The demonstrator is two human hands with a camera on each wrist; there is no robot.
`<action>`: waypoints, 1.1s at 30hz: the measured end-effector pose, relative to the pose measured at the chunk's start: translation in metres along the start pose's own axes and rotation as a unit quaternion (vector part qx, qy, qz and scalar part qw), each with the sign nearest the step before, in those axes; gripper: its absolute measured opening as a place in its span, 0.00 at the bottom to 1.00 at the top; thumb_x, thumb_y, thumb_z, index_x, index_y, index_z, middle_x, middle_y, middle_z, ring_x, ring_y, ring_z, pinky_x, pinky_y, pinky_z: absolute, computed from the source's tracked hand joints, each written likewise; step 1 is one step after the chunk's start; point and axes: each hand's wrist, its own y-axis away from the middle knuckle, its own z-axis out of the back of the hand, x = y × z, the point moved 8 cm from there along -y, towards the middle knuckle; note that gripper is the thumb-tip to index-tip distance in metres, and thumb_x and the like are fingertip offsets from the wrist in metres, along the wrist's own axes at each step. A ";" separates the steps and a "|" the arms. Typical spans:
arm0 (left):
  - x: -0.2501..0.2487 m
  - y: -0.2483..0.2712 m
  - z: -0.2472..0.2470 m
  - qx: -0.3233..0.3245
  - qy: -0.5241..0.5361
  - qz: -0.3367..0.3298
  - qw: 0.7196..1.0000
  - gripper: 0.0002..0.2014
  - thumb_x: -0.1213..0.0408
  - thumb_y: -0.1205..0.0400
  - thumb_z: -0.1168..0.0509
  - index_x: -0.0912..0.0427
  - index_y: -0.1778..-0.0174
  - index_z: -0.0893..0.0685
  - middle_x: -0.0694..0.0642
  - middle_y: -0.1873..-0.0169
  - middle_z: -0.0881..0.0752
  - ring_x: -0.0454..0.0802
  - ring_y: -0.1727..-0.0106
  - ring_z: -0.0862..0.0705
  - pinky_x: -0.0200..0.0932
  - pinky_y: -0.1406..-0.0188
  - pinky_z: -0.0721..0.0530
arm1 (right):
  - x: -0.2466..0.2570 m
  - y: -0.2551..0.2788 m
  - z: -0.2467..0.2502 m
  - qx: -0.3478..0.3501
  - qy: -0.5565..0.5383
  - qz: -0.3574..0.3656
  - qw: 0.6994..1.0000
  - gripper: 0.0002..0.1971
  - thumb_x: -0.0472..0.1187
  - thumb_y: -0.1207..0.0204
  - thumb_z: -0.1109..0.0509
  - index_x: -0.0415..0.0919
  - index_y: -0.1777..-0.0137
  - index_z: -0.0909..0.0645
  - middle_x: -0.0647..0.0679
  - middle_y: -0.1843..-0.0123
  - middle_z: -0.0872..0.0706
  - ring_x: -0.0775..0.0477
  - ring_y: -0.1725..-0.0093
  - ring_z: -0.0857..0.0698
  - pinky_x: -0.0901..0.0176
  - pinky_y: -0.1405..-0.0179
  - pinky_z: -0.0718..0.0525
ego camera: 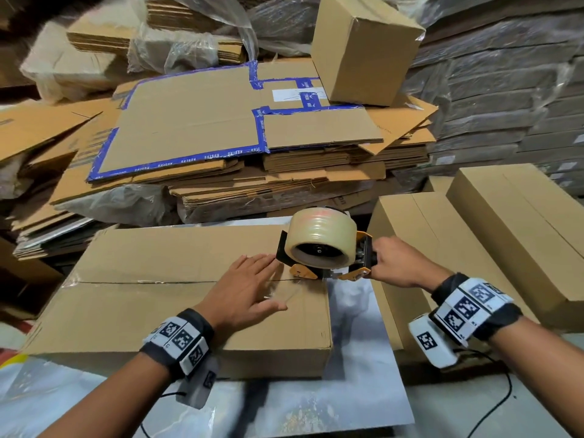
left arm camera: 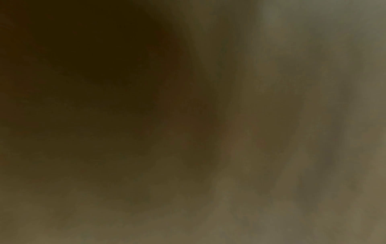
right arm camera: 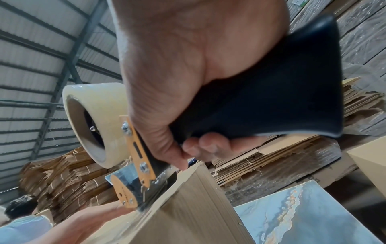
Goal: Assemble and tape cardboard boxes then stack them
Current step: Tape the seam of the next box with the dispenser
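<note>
1. The box (ego camera: 177, 298) lies flat on the worktop (ego camera: 357, 393), at 6 o'clock in the head view, its two top flaps meeting in a seam that runs from 9 toward 3 o'clock.
2. The left hand (ego camera: 249, 289) lies palm down on the box top near its 3 o'clock end, across the seam. Its grip is spread, fingers straight and flat on the cardboard and on a strip of clear tape.
3. The right hand (ego camera: 398, 263) has its grip wrapped tight round the black handle of the tape gun (ego camera: 322, 251). In the right wrist view the fingers (right arm camera: 206, 145) curl under the handle (right arm camera: 271, 92).
4. The tape gun sits at the 3 o'clock edge of the box, at the seam's end. Its blade end touches the box's top corner in the right wrist view; the clear tape roll (right arm camera: 94, 122) stands above it.
5. The left wrist view is dark and blurred; nothing can be made out in it.
6. Two long closed boxes (ego camera: 467, 235) lie side by side at 3 o'clock, just beside the worktop.
7. At 12 o'clock, flattened cardboard (ego camera: 221, 128) is piled high, the top sheet edged in blue tape. One assembled carton (ego camera: 363, 49) rests tilted on the pile toward 1 o'clock.
8. Another person (right arm camera: 23, 219) shows at 7 o'clock in the right wrist view.
</note>
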 end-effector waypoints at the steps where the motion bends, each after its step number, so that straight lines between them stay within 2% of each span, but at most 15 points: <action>1: 0.002 0.001 0.006 -0.007 0.015 0.006 1.000 0.49 0.23 0.21 0.45 0.52 0.10 0.45 0.51 0.14 0.38 0.50 0.16 0.39 0.46 0.16 0.49 | -0.001 -0.001 -0.001 -0.001 -0.001 0.004 1.000 0.18 0.44 0.30 0.22 0.32 0.69 0.25 0.36 0.69 0.18 0.42 0.72 0.27 0.52 0.74 0.34; 3: 0.009 0.001 0.012 -0.013 0.034 0.010 0.999 0.56 0.20 0.30 0.36 0.50 0.11 0.41 0.49 0.25 0.26 0.48 0.28 0.29 0.49 0.22 0.34 | -0.004 -0.004 0.000 -0.004 -0.008 0.007 1.000 0.19 0.46 0.31 0.22 0.34 0.69 0.25 0.38 0.70 0.18 0.36 0.71 0.23 0.52 0.74 0.33; 4: 0.012 0.001 0.013 -0.011 0.042 0.009 0.999 0.59 0.17 0.34 0.36 0.48 0.11 0.41 0.47 0.32 0.24 0.45 0.35 0.28 0.49 0.26 0.29 | -0.007 -0.005 0.001 -0.006 -0.011 0.003 1.000 0.17 0.46 0.31 0.22 0.35 0.68 0.24 0.39 0.70 0.17 0.35 0.69 0.20 0.52 0.74 0.32; 6: 0.018 0.000 0.010 -0.005 0.083 0.017 0.996 0.58 0.14 0.36 0.43 0.45 0.13 0.39 0.43 0.42 0.25 0.40 0.45 0.29 0.47 0.35 0.26 | -0.011 -0.007 0.005 -0.009 -0.013 -0.006 1.000 0.14 0.42 0.31 0.23 0.35 0.67 0.24 0.39 0.69 0.17 0.33 0.66 0.18 0.51 0.74 0.30; 7: 0.022 0.000 0.008 -0.011 0.111 0.027 0.993 0.54 0.14 0.32 0.49 0.45 0.14 0.35 0.42 0.43 0.24 0.39 0.47 0.28 0.48 0.37 0.25 | -0.013 -0.008 0.007 -0.010 -0.014 -0.011 1.000 0.13 0.40 0.32 0.24 0.35 0.68 0.24 0.40 0.69 0.17 0.32 0.66 0.18 0.51 0.73 0.30; 9: 0.031 -0.001 0.010 -0.042 0.172 0.053 0.983 0.43 0.22 0.21 0.59 0.48 0.21 0.25 0.44 0.42 0.20 0.39 0.43 0.24 0.52 0.35 0.22 | -0.017 -0.007 0.010 -0.011 -0.018 -0.020 1.000 0.12 0.40 0.33 0.25 0.37 0.69 0.26 0.41 0.70 0.18 0.32 0.66 0.18 0.50 0.73 0.29; 10: 0.035 -0.001 0.011 -0.054 0.193 0.065 0.978 0.38 0.29 0.16 0.60 0.49 0.26 0.21 0.46 0.42 0.18 0.40 0.42 0.22 0.53 0.35 0.21 | -0.017 -0.006 0.011 -0.011 -0.021 -0.021 0.999 0.12 0.41 0.32 0.25 0.38 0.69 0.26 0.42 0.70 0.18 0.32 0.67 0.18 0.49 0.73 0.28; 12: 0.043 -0.002 0.011 -0.056 0.188 0.085 0.977 0.26 0.40 0.12 0.55 0.49 0.35 0.17 0.48 0.46 0.18 0.43 0.45 0.21 0.55 0.38 0.19 | -0.018 -0.004 0.014 -0.013 -0.028 -0.017 0.999 0.13 0.42 0.31 0.24 0.38 0.69 0.25 0.43 0.70 0.17 0.34 0.68 0.18 0.50 0.72 0.28; 14: 0.045 -0.002 0.011 -0.049 0.149 0.095 0.983 0.20 0.47 0.11 0.51 0.49 0.39 0.16 0.49 0.48 0.19 0.46 0.46 0.23 0.56 0.40 0.20 | -0.018 -0.002 0.015 -0.010 -0.037 -0.010 0.999 0.14 0.43 0.30 0.23 0.36 0.68 0.23 0.43 0.70 0.17 0.36 0.69 0.19 0.50 0.72 0.28; 17: 0.043 -0.004 0.015 -0.058 0.126 0.102 0.985 0.16 0.51 0.09 0.48 0.49 0.35 0.17 0.50 0.44 0.20 0.48 0.43 0.25 0.56 0.38 0.22 | -0.022 0.000 0.017 -0.010 -0.044 -0.007 0.999 0.16 0.45 0.29 0.22 0.35 0.67 0.22 0.41 0.69 0.16 0.34 0.67 0.18 0.47 0.72 0.27; 20: 0.043 -0.004 0.019 -0.065 0.114 0.116 0.985 0.16 0.52 0.08 0.47 0.51 0.33 0.18 0.50 0.42 0.19 0.48 0.42 0.26 0.56 0.38 0.22 | -0.024 0.002 0.019 -0.011 -0.051 0.006 0.999 0.17 0.51 0.31 0.21 0.37 0.66 0.19 0.43 0.68 0.14 0.35 0.65 0.17 0.40 0.70 0.21; 24: 0.049 -0.004 0.020 -0.081 0.104 0.125 0.983 0.09 0.57 0.09 0.43 0.51 0.42 0.17 0.48 0.51 0.20 0.48 0.47 0.26 0.52 0.45 0.24 | -0.021 0.001 0.017 -0.015 -0.043 0.001 0.999 0.15 0.48 0.31 0.21 0.39 0.67 0.20 0.45 0.69 0.15 0.36 0.65 0.16 0.43 0.70 0.20; 28: 0.058 -0.005 0.017 -0.059 0.084 0.142 0.985 0.05 0.62 0.11 0.40 0.50 0.48 0.19 0.47 0.55 0.23 0.50 0.49 0.26 0.51 0.50 0.27 | -0.010 -0.006 0.008 -0.009 -0.022 0.015 1.000 0.16 0.46 0.30 0.21 0.41 0.69 0.24 0.46 0.70 0.18 0.39 0.67 0.19 0.46 0.71 0.22; 30: 0.061 -0.005 0.018 -0.048 0.064 0.148 0.986 0.05 0.61 0.12 0.40 0.50 0.48 0.18 0.47 0.56 0.24 0.53 0.48 0.24 0.51 0.52 0.28 | -0.009 -0.009 0.003 -0.004 -0.021 0.018 1.000 0.18 0.51 0.31 0.21 0.41 0.69 0.24 0.46 0.70 0.17 0.39 0.67 0.19 0.43 0.70 0.21; 33: 0.062 -0.005 0.019 -0.029 0.041 0.158 0.986 0.08 0.56 0.12 0.39 0.52 0.45 0.17 0.49 0.54 0.23 0.54 0.46 0.22 0.52 0.50 0.25 | -0.010 -0.013 -0.003 0.007 -0.017 0.017 1.000 0.18 0.51 0.32 0.21 0.39 0.68 0.23 0.44 0.70 0.17 0.37 0.67 0.19 0.38 0.69 0.20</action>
